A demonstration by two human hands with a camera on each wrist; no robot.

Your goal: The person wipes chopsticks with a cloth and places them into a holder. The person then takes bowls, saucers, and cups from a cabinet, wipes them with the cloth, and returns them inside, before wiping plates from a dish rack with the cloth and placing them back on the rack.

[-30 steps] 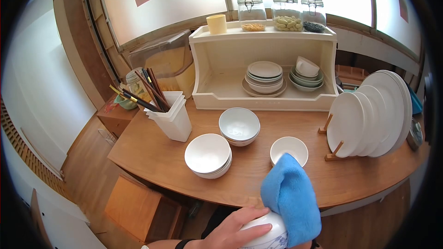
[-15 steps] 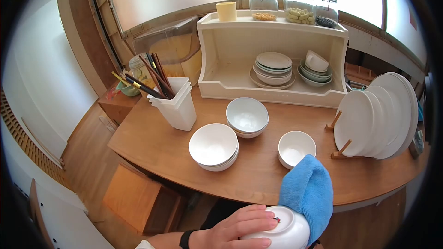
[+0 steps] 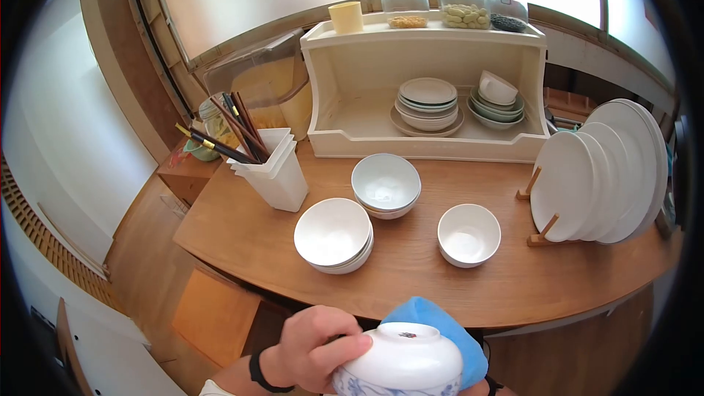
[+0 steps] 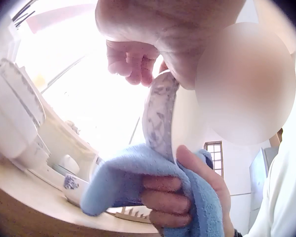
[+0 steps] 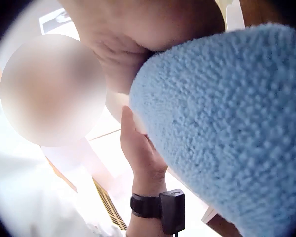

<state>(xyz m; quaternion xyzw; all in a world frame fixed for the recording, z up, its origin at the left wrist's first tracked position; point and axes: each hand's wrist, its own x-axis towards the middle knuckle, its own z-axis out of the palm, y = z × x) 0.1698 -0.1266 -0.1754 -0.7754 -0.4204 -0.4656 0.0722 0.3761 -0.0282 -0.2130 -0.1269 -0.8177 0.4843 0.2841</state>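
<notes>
A white bowl (image 3: 403, 359) with a blue floral band is tilted, its foot ring turned up, near the table's front edge. My left hand (image 3: 319, 348) grips its rim side, thumb on the outer wall. A blue cloth (image 3: 440, 326) lies against the bowl's far right side. In the left wrist view my right hand (image 4: 167, 200) holds the cloth (image 4: 123, 170) round the lower edge of the bowl (image 4: 160, 116), fingers curled over the fabric. The bowl hides most of that hand in the head view.
A single white bowl (image 3: 469, 235) and two bowl stacks, one nearer (image 3: 332, 232) and one farther (image 3: 386, 182), stand on the wooden table (image 3: 411, 264). Chopsticks fill a white holder (image 3: 282, 183) at left. Plates (image 3: 565, 187) stand in a rack at right; a cream shelf (image 3: 352, 95) is behind.
The bowl and my left hand have moved slightly left, and the bowl has turned, its floral band facing me. The cloth has dropped lower and left, uncovering the single bowl.
</notes>
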